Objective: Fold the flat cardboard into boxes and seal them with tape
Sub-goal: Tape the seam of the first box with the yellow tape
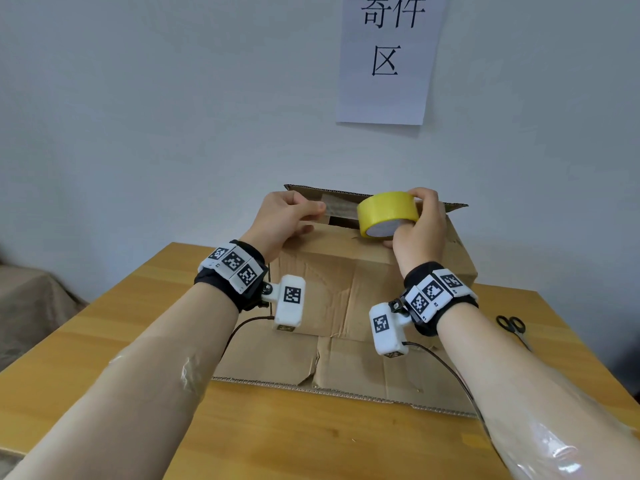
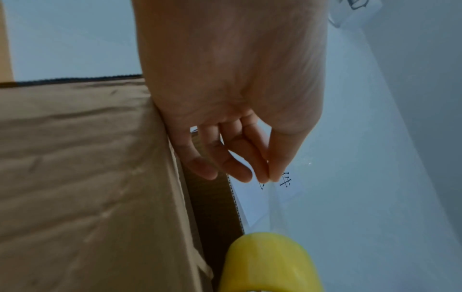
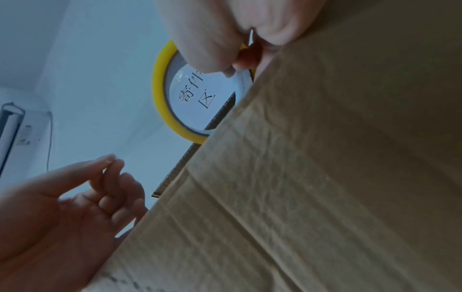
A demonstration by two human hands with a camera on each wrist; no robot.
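Note:
A brown cardboard box [image 1: 346,271] stands on the wooden table [image 1: 104,341], its near flap lying flat towards me and its far flap raised. My right hand [image 1: 420,220] grips a yellow tape roll [image 1: 384,213] over the box's top edge. My left hand [image 1: 311,211] pinches the free end of a clear tape strip [image 1: 341,211] stretched from the roll. The left wrist view shows thumb and forefinger [image 2: 268,177] pinched on the strip [image 2: 275,207] above the roll [image 2: 270,262]. In the right wrist view the roll [image 3: 160,94] sits beside the box wall [image 3: 325,177].
Black-handled scissors [image 1: 512,325] lie on the table to the right of the box. A paper sign [image 1: 388,57] hangs on the wall close behind the box. A covered low object [image 1: 31,299] sits left of the table.

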